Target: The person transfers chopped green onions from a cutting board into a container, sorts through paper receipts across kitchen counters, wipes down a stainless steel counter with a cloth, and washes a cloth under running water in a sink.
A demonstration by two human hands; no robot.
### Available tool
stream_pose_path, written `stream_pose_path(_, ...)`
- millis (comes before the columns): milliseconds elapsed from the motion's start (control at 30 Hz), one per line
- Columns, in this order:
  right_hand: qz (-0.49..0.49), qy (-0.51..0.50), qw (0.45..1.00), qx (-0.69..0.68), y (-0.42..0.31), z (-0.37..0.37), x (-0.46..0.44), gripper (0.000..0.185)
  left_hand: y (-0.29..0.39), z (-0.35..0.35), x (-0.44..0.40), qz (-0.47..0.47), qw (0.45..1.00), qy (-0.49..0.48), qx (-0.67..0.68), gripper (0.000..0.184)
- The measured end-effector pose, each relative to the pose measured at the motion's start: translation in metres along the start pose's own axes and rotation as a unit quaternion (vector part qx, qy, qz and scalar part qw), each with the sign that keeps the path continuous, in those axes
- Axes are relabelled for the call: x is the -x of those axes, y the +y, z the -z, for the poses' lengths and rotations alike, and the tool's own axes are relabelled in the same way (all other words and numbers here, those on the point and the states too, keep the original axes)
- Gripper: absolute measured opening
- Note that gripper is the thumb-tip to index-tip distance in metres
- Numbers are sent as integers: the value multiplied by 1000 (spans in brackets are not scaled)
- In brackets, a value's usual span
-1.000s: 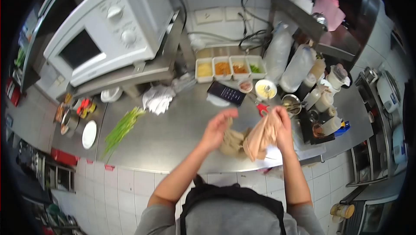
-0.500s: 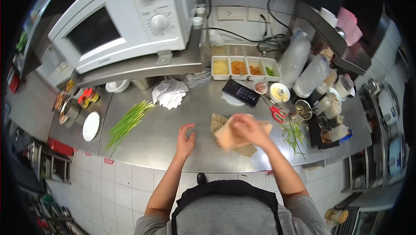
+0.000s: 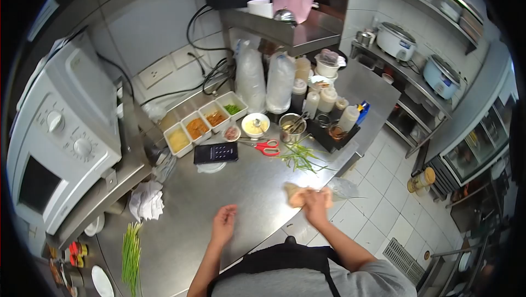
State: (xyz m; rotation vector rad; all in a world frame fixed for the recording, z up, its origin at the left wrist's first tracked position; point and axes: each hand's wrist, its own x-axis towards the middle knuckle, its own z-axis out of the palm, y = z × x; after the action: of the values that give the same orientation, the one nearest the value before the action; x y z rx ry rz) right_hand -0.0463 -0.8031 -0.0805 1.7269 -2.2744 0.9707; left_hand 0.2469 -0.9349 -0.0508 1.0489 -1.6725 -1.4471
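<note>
My right hand (image 3: 314, 208) grips a crumpled tan-orange cloth (image 3: 295, 194) at the front edge of the steel counter (image 3: 186, 242). Parts of the cloth stick out on both sides of my fingers. To the left, my left hand (image 3: 223, 223) hovers over the counter with nothing in it, its fingers loosely bent and apart. Beyond the cloth lie green scallion trimmings (image 3: 301, 158) and red-handled scissors (image 3: 268, 147). A bundle of long green stalks (image 3: 131, 256) rests on the counter at the left.
A phone (image 3: 216, 153) lies before several white tubs, the nearest a yellow-filled tub (image 3: 178, 139). Bottles, including a squeeze bottle (image 3: 327, 100), crowd the back right. A white cloth (image 3: 147, 201) sits near the microwave (image 3: 66, 132). A clear plastic bag (image 3: 344, 188) hangs by the edge.
My view has turned to the right. My right hand has carried the cloth from mid-counter to the front edge, below the trimmings. The second cloth piece beneath it no longer shows separately.
</note>
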Motion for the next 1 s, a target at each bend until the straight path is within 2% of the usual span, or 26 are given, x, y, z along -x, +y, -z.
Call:
stream_pose_path(33, -53, 48, 997, 24, 25, 17, 4, 33, 0, -12, -6, 7, 999, -32, 9, 24)
stream_pose_path(100, -286, 75, 947, -126, 60, 57, 13, 25, 8, -33, -13, 4, 995, -99, -28, 23)
stream_pose_path(167, -244, 112, 954, -137, 63, 103, 23, 25, 19, -55, -29, -2, 989, -138, -45, 23)
stream_pose_path(267, -364, 77, 918, -138, 94, 116, 54, 26, 25, -80, -42, 6, 988, -149, -48, 23)
stream_pose_path(333, -327, 62, 928, -170, 108, 121, 54, 27, 22, -99, -62, 9, 990, -133, -56, 24)
stream_pose_path(400, -283, 35, 935, -209, 102, 130, 47, 27, 26, -113, -77, -28, 992, -122, -26, 32)
stream_pose_path(467, -353, 19, 873, -336, 126, 100, 52, 27, 44, -123, -101, -79, 993, -85, -22, 42)
stream_pose_path(533, -302, -20, 920, -248, 119, 107, 39, 27, 68, -127, -132, -138, 990, -18, -36, 57)
stream_pose_path(633, -284, -45, 933, -216, 120, 100, 28, 27, 96, -115, -212, -156, 986, 34, 39, 77)
stream_pose_path(667, -281, -40, 936, -207, 118, 101, 25, 27, 108, -110, -241, -129, 990, 60, 17, 78)
stream_pose_path(733, -284, -27, 940, -186, 110, 107, 24, 27, 140, -109, -290, -20, 996, 53, 64, 80)
stream_pose_path(833, -316, 8, 937, -151, 119, 109, 50, 28, 107, -107, -383, -46, 986, 68, -146, 81)
stream_pose_path(900, -347, 14, 931, -110, 134, 119, 77, 30, 59, -106, -450, -19, 983, 56, -171, 73)
stream_pose_path(1000, -436, 41, 898, -51, 152, 148, 123, 29, 56, -120, -475, -58, 975, 59, -206, 68)
